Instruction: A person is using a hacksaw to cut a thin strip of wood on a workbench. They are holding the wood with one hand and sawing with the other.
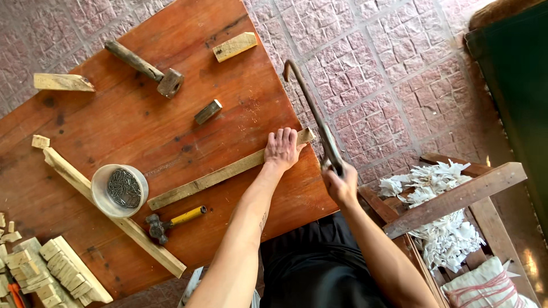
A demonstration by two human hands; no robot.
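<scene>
The left hand [281, 149] lies flat, fingers spread, pressing on the right end of a long slat [228, 171] that runs aslant across the table [137, 137]. The slat is pale, rough, unpainted wood, thin and narrow, its right end just reaching the table's right edge. The right hand [341, 183] is closed around the lower end of a crowbar [311, 108], held just off the table's right edge over the paved floor [371, 74]. The crowbar is a dark, rusty iron rod, one in number, with a hooked tip at its far end.

Near the slat's left end stands one round white tub [120, 190] full of dark nails. Just below the slat lies one hammer with a yellow handle [171, 221]; a second hammer with a wooden handle [145, 67] lies far on the table. A second long slat [108, 214] runs from the table's left side to its near edge, under the tub. One small metal block [208, 112] lies between the far hammer and the left hand. Two short wood offcuts [234, 47] lie at the far side, one right, one left. At the near left corner sits a heap of small wood pieces [45, 271]; too many to count.

To the right, off the table, a wooden frame [456, 197] holds white scraps [445, 228].
</scene>
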